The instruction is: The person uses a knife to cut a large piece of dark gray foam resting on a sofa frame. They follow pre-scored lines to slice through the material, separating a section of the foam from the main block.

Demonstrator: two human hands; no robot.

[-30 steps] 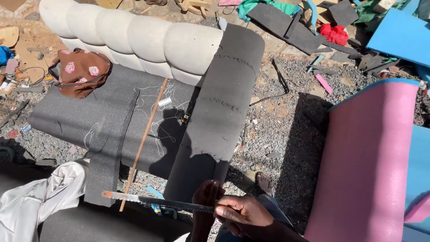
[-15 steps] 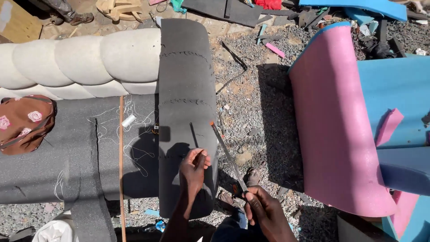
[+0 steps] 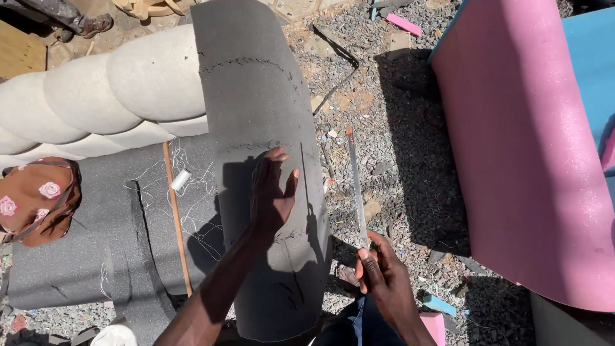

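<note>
A long dark grey foam strip (image 3: 256, 109) lies curved over a white channelled cushion (image 3: 96, 102) and runs down toward me. My left hand (image 3: 272, 192) rests flat on the strip, fingers spread, beside a thin cut line. My right hand (image 3: 381, 272) grips the handle end of a long thin blade (image 3: 355, 186) that points away from me, over the gravel just right of the strip's edge.
A flat grey foam sheet (image 3: 77, 256) with a thin wooden stick (image 3: 177, 224), a white thread spool (image 3: 180, 179) and loose thread lies left. A brown flowered bag (image 3: 38, 202) sits far left. A large pink foam roll (image 3: 525, 147) stands right on gravel (image 3: 384, 115).
The view has moved closer and rightward. My left hand has opened flat on the grey strip, and my right hand has swung the blade upright beside the strip.
</note>
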